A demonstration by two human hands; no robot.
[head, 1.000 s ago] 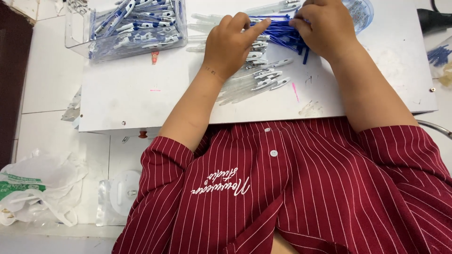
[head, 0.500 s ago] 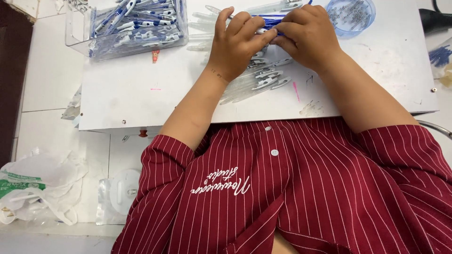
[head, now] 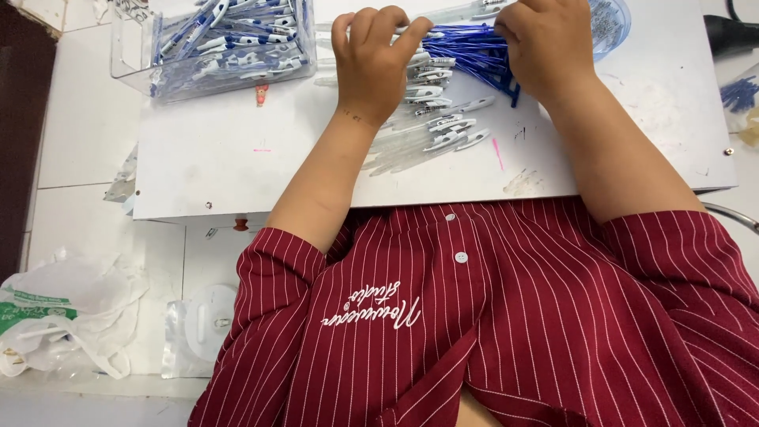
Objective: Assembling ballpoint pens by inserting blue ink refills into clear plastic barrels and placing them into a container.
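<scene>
On the white board (head: 237, 166), my left hand (head: 375, 63) rests fingers-down on a heap of clear pen barrels with white clips (head: 431, 130). My left thumb touches the end of a bundle of thin blue pen refills (head: 470, 51). My right hand (head: 545, 43) lies over the other end of that blue bundle, fingers curled onto it. What the fingers pinch underneath is hidden. My dark red striped sleeves fill the lower part of the view.
A clear plastic box (head: 126, 67) of assembled blue-and-white pens stands at the board's far left. A round clear blue tub (head: 617, 24) of small parts sits behind my right hand. White plastic bags (head: 59, 312) lie on the tiled floor at left.
The hands met over the blue refills half a second ago. Now they are apart again, the right hand farther right on the bundle and the left on the clear barrels.
</scene>
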